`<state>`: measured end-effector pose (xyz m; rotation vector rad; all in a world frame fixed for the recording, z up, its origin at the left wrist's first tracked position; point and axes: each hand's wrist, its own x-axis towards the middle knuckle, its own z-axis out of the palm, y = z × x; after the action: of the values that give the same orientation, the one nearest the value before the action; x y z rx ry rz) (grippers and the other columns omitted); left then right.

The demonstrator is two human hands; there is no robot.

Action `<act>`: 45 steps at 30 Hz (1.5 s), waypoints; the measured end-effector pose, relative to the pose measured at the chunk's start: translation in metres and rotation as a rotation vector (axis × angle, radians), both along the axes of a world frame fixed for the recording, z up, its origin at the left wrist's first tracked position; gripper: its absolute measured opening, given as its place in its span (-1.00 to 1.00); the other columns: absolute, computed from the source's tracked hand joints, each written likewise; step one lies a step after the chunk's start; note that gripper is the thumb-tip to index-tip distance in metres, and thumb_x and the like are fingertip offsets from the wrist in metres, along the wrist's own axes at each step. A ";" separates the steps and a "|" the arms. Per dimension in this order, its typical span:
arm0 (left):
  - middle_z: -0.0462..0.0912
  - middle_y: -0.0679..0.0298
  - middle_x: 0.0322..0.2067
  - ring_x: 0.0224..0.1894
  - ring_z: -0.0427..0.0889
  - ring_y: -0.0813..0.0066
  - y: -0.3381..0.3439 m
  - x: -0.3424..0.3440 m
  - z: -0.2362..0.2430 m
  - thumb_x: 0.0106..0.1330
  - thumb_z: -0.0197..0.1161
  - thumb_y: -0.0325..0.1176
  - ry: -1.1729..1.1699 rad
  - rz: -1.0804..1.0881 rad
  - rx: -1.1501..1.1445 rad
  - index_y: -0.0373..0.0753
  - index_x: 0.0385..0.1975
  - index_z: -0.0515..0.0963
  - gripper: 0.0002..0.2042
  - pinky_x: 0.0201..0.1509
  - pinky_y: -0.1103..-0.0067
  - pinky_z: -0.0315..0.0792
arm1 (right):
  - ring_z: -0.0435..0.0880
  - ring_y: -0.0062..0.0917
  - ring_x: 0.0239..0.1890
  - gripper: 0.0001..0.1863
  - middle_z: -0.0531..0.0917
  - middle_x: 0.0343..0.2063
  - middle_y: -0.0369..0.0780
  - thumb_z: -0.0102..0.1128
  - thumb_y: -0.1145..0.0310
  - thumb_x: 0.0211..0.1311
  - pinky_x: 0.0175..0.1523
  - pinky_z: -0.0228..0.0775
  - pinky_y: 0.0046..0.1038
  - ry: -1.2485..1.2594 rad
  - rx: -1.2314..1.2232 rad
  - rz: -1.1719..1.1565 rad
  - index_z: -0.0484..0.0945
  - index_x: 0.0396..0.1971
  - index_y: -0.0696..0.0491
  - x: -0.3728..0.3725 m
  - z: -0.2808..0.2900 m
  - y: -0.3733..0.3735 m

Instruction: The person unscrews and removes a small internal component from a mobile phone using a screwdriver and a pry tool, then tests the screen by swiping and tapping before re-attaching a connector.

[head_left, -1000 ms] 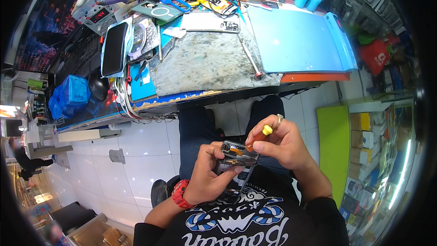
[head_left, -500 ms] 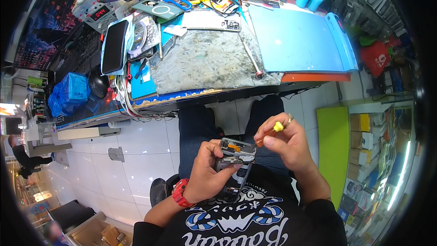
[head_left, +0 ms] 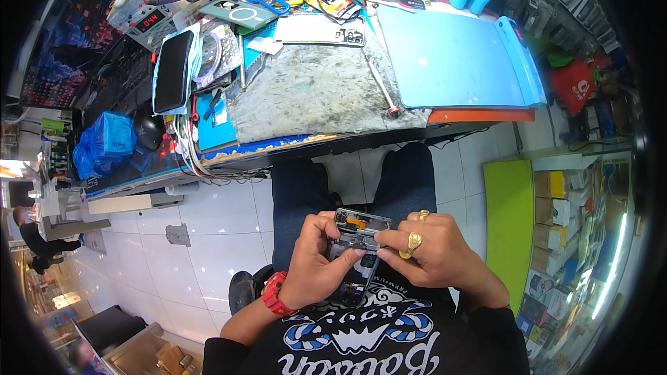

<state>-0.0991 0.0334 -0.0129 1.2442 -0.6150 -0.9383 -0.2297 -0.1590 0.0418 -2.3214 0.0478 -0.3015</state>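
Over the lap [head_left: 299,191], the left hand [head_left: 314,272] (right hand [head_left: 442,250] beside) grips a phone [head_left: 359,239].

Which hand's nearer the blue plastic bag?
Left. The left hand, on the opened phone, is right of the bag; the right hand is farther right.

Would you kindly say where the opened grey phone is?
In the head view, the opened phone is below centre, in front of the black printed shirt, between left hand and right hand.
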 end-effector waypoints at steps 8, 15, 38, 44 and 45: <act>0.39 0.00 0.24 0.30 0.49 0.33 0.004 0.006 0.008 0.26 0.33 -0.68 0.171 -0.054 -0.002 -0.34 0.40 0.06 -0.25 0.35 0.39 0.46 | 0.57 -0.41 -0.59 -0.79 0.54 -0.61 -0.30 0.52 0.41 0.07 -0.47 0.39 -0.36 -0.013 -0.042 0.008 0.70 -0.27 0.02 -0.004 -0.011 0.003; 0.37 -0.02 0.31 0.38 0.41 0.31 0.004 0.001 0.016 0.33 0.33 -0.60 0.123 -0.085 0.104 -0.42 0.48 0.05 -0.23 0.46 0.39 0.32 | 0.66 -0.38 -0.52 -0.73 0.69 -0.50 -0.23 0.55 0.36 0.06 -0.44 0.45 -0.36 -0.033 -0.097 -0.059 0.70 -0.26 0.12 0.002 -0.008 0.010; 0.45 0.01 0.29 0.34 0.49 0.31 0.000 0.001 0.010 0.37 0.29 -0.59 0.121 -0.087 0.145 -0.39 0.46 0.12 -0.31 0.40 0.39 0.39 | 0.75 -0.27 -0.49 -0.87 0.76 -0.45 -0.08 0.35 0.46 0.31 -0.35 0.53 -0.36 0.123 0.346 -0.243 0.73 -0.26 0.21 -0.003 -0.033 0.009; 0.54 0.07 0.22 0.26 0.55 0.43 -0.004 0.002 0.008 0.45 0.25 -0.57 0.174 -0.080 0.162 -0.40 0.44 0.18 -0.41 0.34 0.47 0.43 | 0.73 -0.41 -0.50 -0.86 0.72 -0.52 -0.13 0.34 0.44 0.36 -0.38 0.47 -0.41 0.199 0.464 -0.253 0.71 -0.23 0.21 -0.002 -0.032 0.005; 0.57 0.08 0.20 0.24 0.56 0.46 -0.005 0.003 0.010 0.47 0.24 -0.56 0.189 -0.097 0.183 -0.41 0.43 0.20 -0.43 0.32 0.48 0.44 | 0.72 -0.44 -0.51 -0.86 0.71 -0.53 -0.13 0.33 0.43 0.37 -0.39 0.45 -0.42 0.203 0.471 -0.252 0.71 -0.22 0.21 -0.002 -0.032 0.005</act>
<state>-0.0956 0.0286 -0.0032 1.2772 -0.4503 -1.1993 -0.2317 -0.1540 0.0097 -1.8668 0.4650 -0.1559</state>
